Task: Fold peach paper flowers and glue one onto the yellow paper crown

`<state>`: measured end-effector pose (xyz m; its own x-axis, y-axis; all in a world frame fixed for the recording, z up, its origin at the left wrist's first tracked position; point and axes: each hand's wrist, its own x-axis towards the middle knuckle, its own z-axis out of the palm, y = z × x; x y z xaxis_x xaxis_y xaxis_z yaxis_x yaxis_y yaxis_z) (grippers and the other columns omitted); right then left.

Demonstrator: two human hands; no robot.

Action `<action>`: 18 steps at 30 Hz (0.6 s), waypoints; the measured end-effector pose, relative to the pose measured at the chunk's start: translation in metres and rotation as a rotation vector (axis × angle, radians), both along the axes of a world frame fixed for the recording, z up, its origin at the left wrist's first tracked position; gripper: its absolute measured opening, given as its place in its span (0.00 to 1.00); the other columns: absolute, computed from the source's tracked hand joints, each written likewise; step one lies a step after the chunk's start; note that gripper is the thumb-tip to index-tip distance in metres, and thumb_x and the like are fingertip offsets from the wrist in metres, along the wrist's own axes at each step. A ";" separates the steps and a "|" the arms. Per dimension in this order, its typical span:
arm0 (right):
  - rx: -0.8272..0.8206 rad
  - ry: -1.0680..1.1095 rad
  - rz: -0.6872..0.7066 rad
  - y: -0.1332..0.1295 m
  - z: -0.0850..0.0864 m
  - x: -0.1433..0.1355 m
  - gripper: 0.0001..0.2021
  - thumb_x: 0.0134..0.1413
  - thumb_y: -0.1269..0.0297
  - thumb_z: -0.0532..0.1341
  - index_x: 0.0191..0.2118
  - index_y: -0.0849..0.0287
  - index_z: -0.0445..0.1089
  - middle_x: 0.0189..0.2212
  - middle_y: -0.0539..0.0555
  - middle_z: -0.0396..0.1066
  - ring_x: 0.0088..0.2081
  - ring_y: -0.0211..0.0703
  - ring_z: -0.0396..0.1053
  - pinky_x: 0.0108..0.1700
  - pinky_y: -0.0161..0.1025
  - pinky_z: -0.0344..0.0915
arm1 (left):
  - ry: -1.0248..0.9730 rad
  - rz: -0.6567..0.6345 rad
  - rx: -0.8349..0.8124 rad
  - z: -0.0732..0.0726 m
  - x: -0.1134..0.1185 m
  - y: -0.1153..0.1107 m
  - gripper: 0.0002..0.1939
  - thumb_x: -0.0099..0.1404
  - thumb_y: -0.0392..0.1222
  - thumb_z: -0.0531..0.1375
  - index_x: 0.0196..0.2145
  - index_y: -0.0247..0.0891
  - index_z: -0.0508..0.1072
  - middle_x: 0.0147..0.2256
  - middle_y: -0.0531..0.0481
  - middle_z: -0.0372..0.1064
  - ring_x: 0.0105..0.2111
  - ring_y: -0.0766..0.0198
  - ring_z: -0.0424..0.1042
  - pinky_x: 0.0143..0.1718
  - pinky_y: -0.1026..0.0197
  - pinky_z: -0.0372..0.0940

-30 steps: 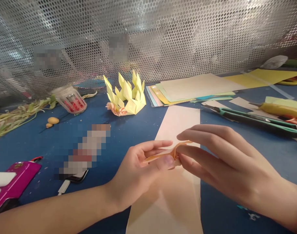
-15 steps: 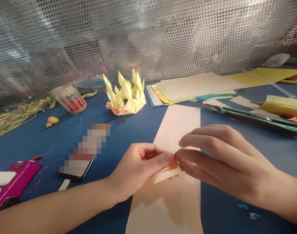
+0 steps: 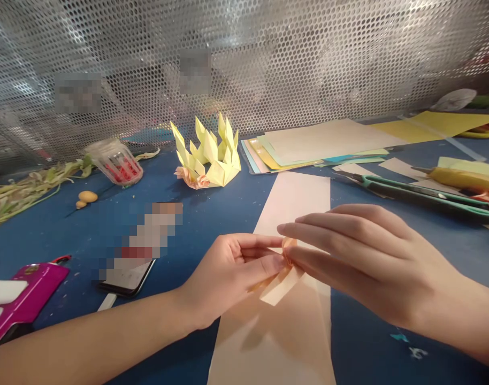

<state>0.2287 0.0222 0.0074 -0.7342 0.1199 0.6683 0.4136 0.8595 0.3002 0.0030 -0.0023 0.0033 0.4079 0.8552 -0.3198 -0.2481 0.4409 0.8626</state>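
Note:
Between my fingertips is a narrow peach paper strip, rolled into a small coil at its upper end, its free tail hanging down to the left. My left hand pinches the coil between thumb and forefinger. From the right, my right hand presses its fingertips on the coil's other side; its thumb is hidden. Beneath both hands a long pale peach paper sheet lies on the blue tabletop. Farther back stands a folded yellow paper crown with pink paper roses at its front left.
Left of my hands lie a phone and a magenta device. A clear jar with red bits rests tilted behind them. At the right are green-handled scissors and stacked coloured paper. Perforated metal closes the back.
The strip has turned in my fingers, and its tail now points down and left instead of lying nearly level. My right fingers have shifted slightly left over the coil.

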 end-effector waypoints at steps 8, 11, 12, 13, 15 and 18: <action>0.073 -0.070 0.033 0.003 0.001 0.000 0.14 0.70 0.80 0.58 0.42 0.57 0.78 0.48 0.53 0.83 0.52 0.44 0.75 0.52 0.44 0.72 | 0.015 -0.050 -0.022 0.006 0.001 0.001 0.18 0.50 0.39 0.84 0.40 0.39 0.90 0.34 0.52 0.84 0.37 0.65 0.80 0.44 0.66 0.71; 0.080 -0.016 0.078 0.002 -0.006 0.005 0.14 0.66 0.81 0.60 0.45 0.55 0.77 0.53 0.51 0.82 0.53 0.42 0.74 0.55 0.44 0.73 | 0.016 -0.103 -0.014 0.007 0.000 0.002 0.16 0.53 0.47 0.83 0.37 0.39 0.90 0.32 0.53 0.83 0.34 0.67 0.79 0.41 0.68 0.70; 0.066 0.000 0.084 0.002 -0.009 0.007 0.14 0.66 0.80 0.60 0.47 0.55 0.77 0.53 0.50 0.81 0.51 0.42 0.75 0.56 0.44 0.74 | 0.020 -0.116 -0.011 0.006 -0.001 0.002 0.16 0.53 0.49 0.83 0.36 0.40 0.90 0.32 0.52 0.83 0.34 0.67 0.78 0.41 0.68 0.70; 0.038 0.014 0.076 0.000 -0.012 0.009 0.14 0.66 0.78 0.61 0.50 0.53 0.77 0.53 0.50 0.82 0.50 0.43 0.76 0.55 0.44 0.75 | 0.022 -0.125 -0.007 0.006 -0.002 0.002 0.16 0.52 0.50 0.83 0.35 0.40 0.90 0.32 0.52 0.83 0.34 0.67 0.78 0.40 0.68 0.69; -0.053 0.055 0.014 -0.004 -0.020 0.014 0.12 0.69 0.68 0.64 0.54 0.48 0.76 0.51 0.51 0.82 0.50 0.47 0.77 0.53 0.48 0.77 | 0.026 -0.133 -0.005 0.006 -0.002 0.003 0.16 0.51 0.49 0.83 0.35 0.40 0.90 0.31 0.51 0.83 0.34 0.65 0.77 0.39 0.67 0.69; -0.192 0.126 -0.092 -0.010 -0.033 0.020 0.14 0.69 0.52 0.66 0.56 0.45 0.76 0.49 0.54 0.82 0.50 0.54 0.78 0.48 0.51 0.78 | 0.033 -0.129 0.011 0.005 -0.002 0.003 0.15 0.52 0.45 0.82 0.37 0.40 0.90 0.32 0.50 0.83 0.36 0.62 0.78 0.43 0.64 0.70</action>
<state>0.2489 0.0118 -0.0251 -0.6262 0.3164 0.7125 0.5170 0.8526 0.0757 0.0009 0.0012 0.0083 0.5044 0.7998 -0.3255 -0.1611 0.4575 0.8745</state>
